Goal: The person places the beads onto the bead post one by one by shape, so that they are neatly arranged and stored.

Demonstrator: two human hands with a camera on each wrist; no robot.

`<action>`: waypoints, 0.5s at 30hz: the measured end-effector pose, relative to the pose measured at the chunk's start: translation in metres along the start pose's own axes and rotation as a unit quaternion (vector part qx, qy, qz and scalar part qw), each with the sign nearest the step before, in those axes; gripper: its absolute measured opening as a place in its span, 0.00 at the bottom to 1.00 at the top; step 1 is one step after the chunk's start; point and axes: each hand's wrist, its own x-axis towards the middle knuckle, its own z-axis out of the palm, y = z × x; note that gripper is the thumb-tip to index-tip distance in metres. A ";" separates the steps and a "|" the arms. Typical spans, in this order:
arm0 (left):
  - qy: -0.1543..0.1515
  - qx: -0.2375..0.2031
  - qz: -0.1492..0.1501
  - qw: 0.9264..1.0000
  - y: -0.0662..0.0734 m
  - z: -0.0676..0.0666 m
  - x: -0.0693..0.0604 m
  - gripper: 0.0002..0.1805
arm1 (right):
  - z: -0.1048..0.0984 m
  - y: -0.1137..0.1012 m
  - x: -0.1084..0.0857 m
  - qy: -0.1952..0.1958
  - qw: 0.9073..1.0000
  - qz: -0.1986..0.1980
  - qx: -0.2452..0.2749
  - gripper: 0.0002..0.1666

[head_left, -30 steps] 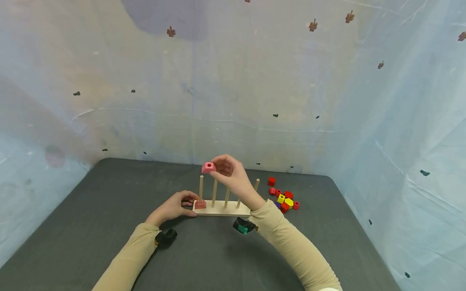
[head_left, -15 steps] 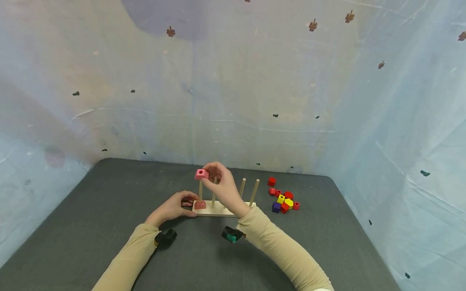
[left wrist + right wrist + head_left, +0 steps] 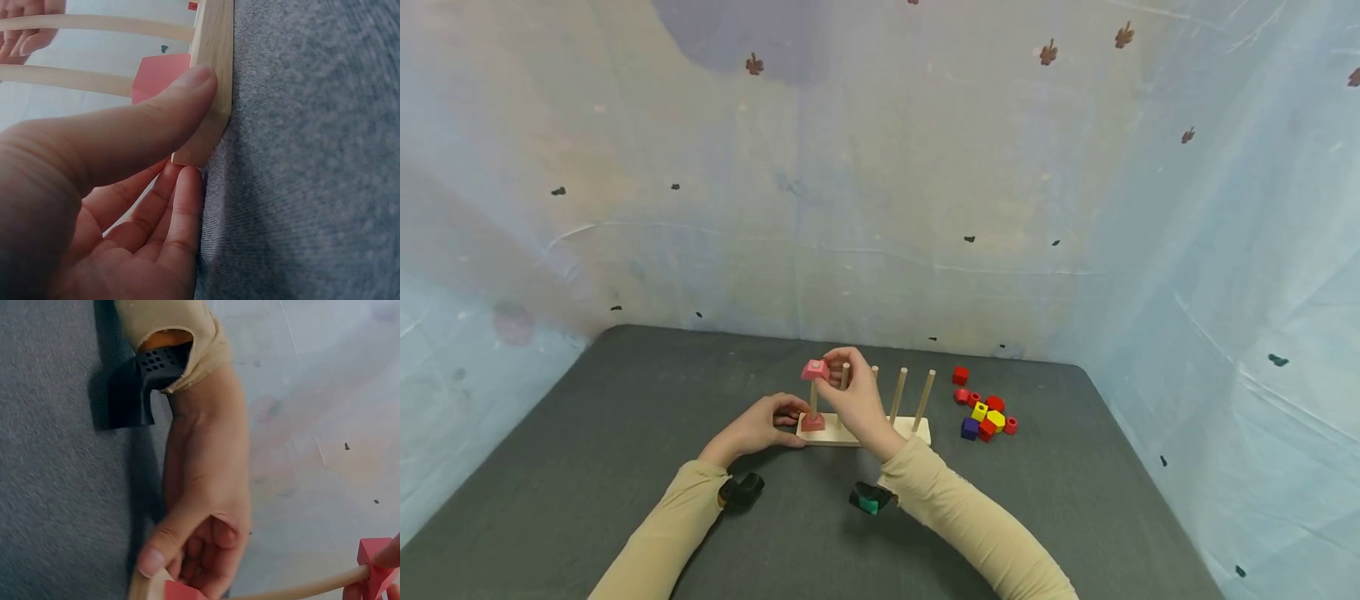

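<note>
Lower and farther toward nine o'clock than a second ago, the right hand (image 3: 857,400) pinches a pink tapered block (image 3: 815,372) at the top of the nine-o'clock peg (image 3: 814,398), whose tip we now see in its hole. Below, at that peg's foot, sits a red tapered block (image 3: 812,423). We find the left hand (image 3: 762,427) unmoved, gripping the wooden base's (image 3: 832,433) nine-o'clock end. Loose coloured blocks (image 3: 995,419) lie toward three o'clock.

A hand could pass right of the coloured blocks (image 3: 995,420), but wooden pegs (image 3: 898,393) crowd the right hand (image 3: 859,403).
</note>
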 end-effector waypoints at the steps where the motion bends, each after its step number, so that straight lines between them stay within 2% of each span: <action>1: 0.000 0.000 -0.001 1.000 0.000 0.000 0.000 0.32 | 0.001 0.006 0.001 0.002 1.000 0.009 0.008 0.19; 7: -0.007 -0.002 0.003 1.000 0.001 -0.002 0.000 0.31 | 0.008 0.045 0.004 0.023 0.998 0.052 0.010 0.17; 15: -0.006 -0.004 0.013 1.000 -0.001 -0.001 0.001 0.32 | 0.014 0.068 -0.005 0.017 0.996 0.090 -0.023 0.14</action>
